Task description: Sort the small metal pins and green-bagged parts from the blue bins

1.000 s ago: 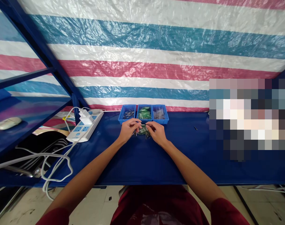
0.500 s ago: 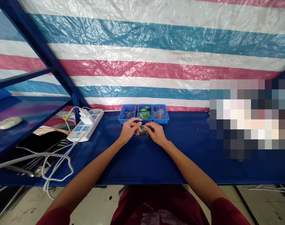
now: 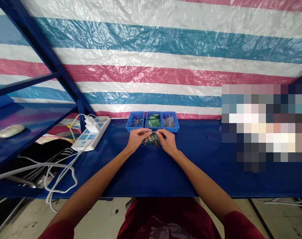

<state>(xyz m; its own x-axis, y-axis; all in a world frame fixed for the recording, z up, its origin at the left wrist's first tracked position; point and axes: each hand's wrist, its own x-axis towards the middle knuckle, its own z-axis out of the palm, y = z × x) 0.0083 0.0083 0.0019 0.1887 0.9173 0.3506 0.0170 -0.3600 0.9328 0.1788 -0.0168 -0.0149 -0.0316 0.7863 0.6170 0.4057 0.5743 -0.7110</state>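
My left hand and my right hand meet above the table, thumbs and fingertips pinched at either end of a small thin light-coloured piece. Its exact kind is too small to make out. Below the fingers lies a pile of small green pieces, with several dark metal pins or screws beside it. Just beyond my hands three blue bins stand in a row. The left bin holds metal pins or screws, the middle bin green pieces, and the right bin clear plastic pieces.
A white power strip with plugs sits on the blue table at left, its white cables looping over the edge. One small dark pin lies to the right. A blurred-out area covers the far right. Striped sheeting hangs behind.
My left fingers have closed in from a looser, spread pose, and both hands now pinch the small piece. More of the green pile shows beneath them.
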